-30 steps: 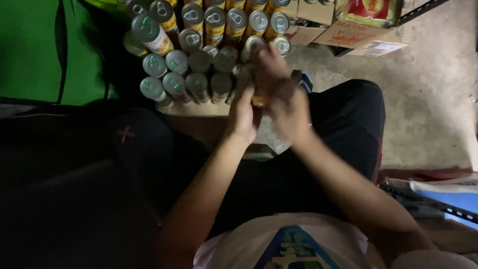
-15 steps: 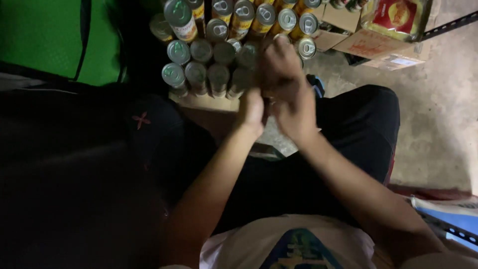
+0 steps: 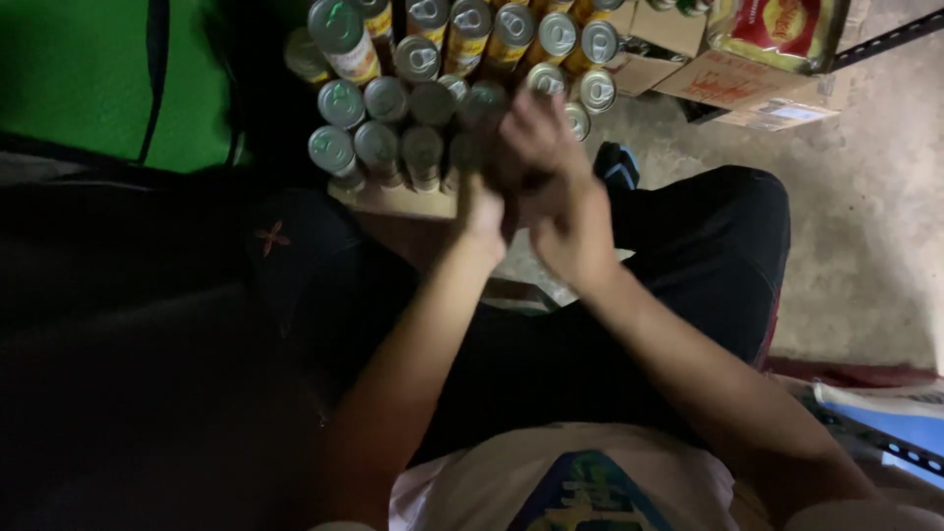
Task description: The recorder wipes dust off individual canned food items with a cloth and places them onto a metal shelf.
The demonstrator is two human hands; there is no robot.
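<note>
Several metal drink cans [image 3: 393, 98] with pull-tab tops and yellow labels stand packed together on a cardboard base [image 3: 393, 202] on the floor in front of my knees. My right hand [image 3: 560, 197] reaches into the near right side of the group, its fingers curled over one can [image 3: 470, 147] there. My left hand [image 3: 482, 211] presses against the right hand from the left. Motion blur and the right hand hide the left hand's fingers.
Cardboard boxes [image 3: 728, 79] with a red and yellow packet [image 3: 777, 29] lie at the top right on the concrete floor [image 3: 865, 216]. A green panel [image 3: 79, 79] stands at the upper left. My black-trousered legs [image 3: 688, 256] flank the cans. A blue object [image 3: 885, 433] sits at the right edge.
Both hands moved up and forward together toward the cans. The camera tilted, so the cans and boxes slid right and down in view.
</note>
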